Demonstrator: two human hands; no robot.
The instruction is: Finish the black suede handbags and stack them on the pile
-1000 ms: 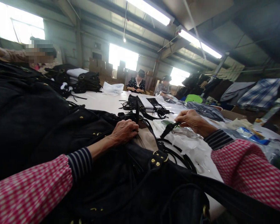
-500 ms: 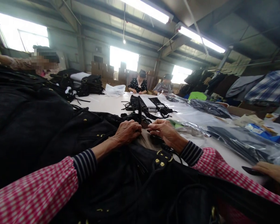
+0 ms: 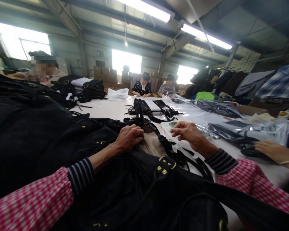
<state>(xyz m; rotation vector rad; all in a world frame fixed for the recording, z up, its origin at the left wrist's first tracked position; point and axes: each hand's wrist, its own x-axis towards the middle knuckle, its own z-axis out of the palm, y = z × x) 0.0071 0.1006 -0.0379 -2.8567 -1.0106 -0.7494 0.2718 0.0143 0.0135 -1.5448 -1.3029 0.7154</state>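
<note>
A black handbag (image 3: 144, 179) with gold rivets lies in front of me, its beige lining (image 3: 154, 142) showing at the opening. My left hand (image 3: 130, 138) is closed on the black edge beside this lining; its fingertips are partly hidden. My right hand (image 3: 188, 134) hovers to the right of the opening, fingers bent and a little apart, with nothing visible in them. Below it, a black strap (image 3: 162, 139) and white scraps lie on the table. Behind my left hand a black handle (image 3: 141, 114) stands up.
Black bags with white wrapping (image 3: 154, 107) lie farther up the white table (image 3: 106, 109). More dark bags are heaped at left. At right, a co-worker's hand (image 3: 271, 150) touches a plastic-wrapped dark item. Other people sit at the far side.
My right hand has moved right, away from the opening, and no longer shows the small dark piece at its fingertips. My left hand keeps its grip. The co-worker's hand at right has moved up.
</note>
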